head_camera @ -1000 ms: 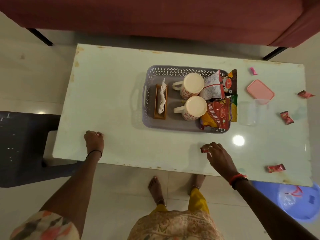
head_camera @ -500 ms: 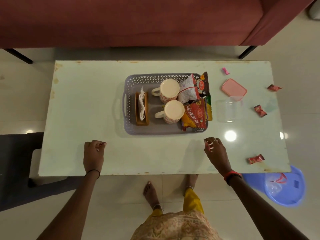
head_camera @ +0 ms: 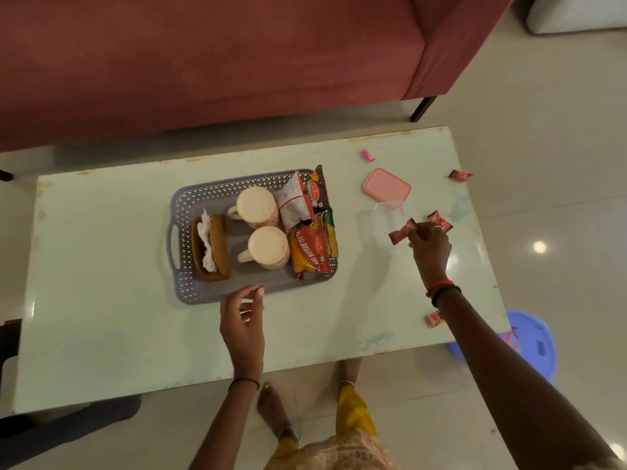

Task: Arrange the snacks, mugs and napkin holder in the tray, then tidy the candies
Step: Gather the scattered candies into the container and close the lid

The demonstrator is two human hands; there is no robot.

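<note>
Maroon sofa behind pale table, blue plastic stool on tiled floor

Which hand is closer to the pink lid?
Right. The right hand, pinching a red candy, is just on the person's side of the lid. The left hand is much farther away, over by the tray's near edge.

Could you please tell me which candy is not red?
The pink candy near the far edge of the table, beyond the pink lid; all the other candies have red wrappers.
</note>
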